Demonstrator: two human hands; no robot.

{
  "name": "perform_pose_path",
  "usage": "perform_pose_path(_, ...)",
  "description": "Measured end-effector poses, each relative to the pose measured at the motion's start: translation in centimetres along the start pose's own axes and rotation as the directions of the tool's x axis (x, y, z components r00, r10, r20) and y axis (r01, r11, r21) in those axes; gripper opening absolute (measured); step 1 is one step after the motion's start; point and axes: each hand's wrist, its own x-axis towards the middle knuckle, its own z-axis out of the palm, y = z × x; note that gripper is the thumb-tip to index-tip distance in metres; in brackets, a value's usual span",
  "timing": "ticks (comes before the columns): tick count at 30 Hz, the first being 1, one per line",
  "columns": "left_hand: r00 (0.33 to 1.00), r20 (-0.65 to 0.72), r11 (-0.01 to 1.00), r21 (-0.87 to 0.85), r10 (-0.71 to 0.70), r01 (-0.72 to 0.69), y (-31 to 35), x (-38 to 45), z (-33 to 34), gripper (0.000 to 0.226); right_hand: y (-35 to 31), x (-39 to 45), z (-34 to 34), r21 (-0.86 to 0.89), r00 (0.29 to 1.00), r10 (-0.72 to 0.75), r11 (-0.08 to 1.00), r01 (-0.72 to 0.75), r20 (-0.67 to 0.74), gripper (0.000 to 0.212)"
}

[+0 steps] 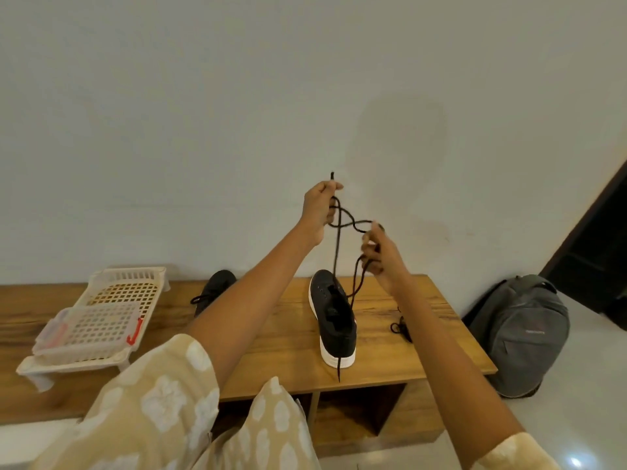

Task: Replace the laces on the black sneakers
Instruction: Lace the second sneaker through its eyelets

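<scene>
A black sneaker (334, 317) with a white sole stands on the wooden bench (291, 351), toe toward the wall. A black lace (336, 245) rises from it, and one end hangs past the heel over the bench's front edge. My left hand (319, 212) is raised above the shoe and pinches the lace near its tip. My right hand (381, 254), lower and to the right, grips a looped part of the same lace. A second black sneaker (217, 288) lies further left, partly hidden behind my left forearm.
A white plastic basket (98, 317) with a clear lidded box in it sits at the bench's left. Another bundled black lace (402, 329) lies on the bench right of the shoe. A grey backpack (522, 334) leans on the floor at the right.
</scene>
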Motion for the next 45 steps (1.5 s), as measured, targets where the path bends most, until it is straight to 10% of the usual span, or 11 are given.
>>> perform_pose_path(4, 0.972, 0.014, 0.971, 0.028, -0.236, 0.236, -4.1, -1.2, 0.1, 0.022, -3.9, 0.4, -2.8, 0.205, 0.998, 0.038, 0.978, -0.028, -0.045, 0.042)
perform_pose_path(9, 0.885, 0.193, 0.902, -0.004, -0.423, 0.432, -8.7, -3.0, 2.3, 0.023, -5.5, 0.2, -5.2, -0.598, 0.928, 0.104, 0.738, -0.313, -0.358, 0.038)
perform_pose_path(14, 0.836, 0.272, 0.877, 0.092, -0.477, 0.471, -11.2, -3.8, 3.6, 0.02, -3.2, 1.3, -6.3, -0.802, 0.914, -0.064, 0.508, -0.316, -0.4, 0.039)
perform_pose_path(20, 0.906, 0.2, 0.885, 0.372, -0.373, 0.282, -14.0, -2.5, 3.7, 0.024, 5.8, 2.4, -6.9, -0.812, 0.931, 0.044, 0.474, -0.339, -0.363, 0.041)
perform_pose_path(24, 0.936, 0.234, 0.542, 0.839, -0.264, -0.058, -16.6, -2.2, 2.6, 0.026, 11.4, 2.1, -8.2, -0.853, 0.918, 0.165, 0.338, -0.397, -0.361, 0.048)
perform_pose_path(30, 0.962, 0.226, 0.355, 0.921, -0.152, -0.161, -20.3, -2.2, 1.1, 0.023, 14.0, 1.4, -9.5, -0.848, 0.879, 0.283, 0.266, -0.458, -0.385, 0.028)
perform_pose_path(33, 0.966, 0.214, 0.441, 0.888, -0.145, -0.13, -20.6, -1.8, 0.7, 0.024, 12.7, 1.4, -8.7, -0.888, 0.96, 0.172, 0.373, -0.27, -0.22, 0.054)
perform_pose_path(37, 0.958, 0.161, 0.628, 0.777, -0.237, 0.025, -20.1, -1.2, -0.4, 0.022, 11.9, 0.9, -6.7, -0.795, 0.912, 0.405, 0.572, -0.199, 0.063, 0.07)
perform_pose_path(45, 0.96, 0.159, 0.728, 0.683, -0.232, 0.063, -19.1, -2.6, -1.7, 0.024, 13.4, -0.3, -5.7, -0.837, 0.948, 0.282, 0.476, -0.27, -0.145, 0.015)
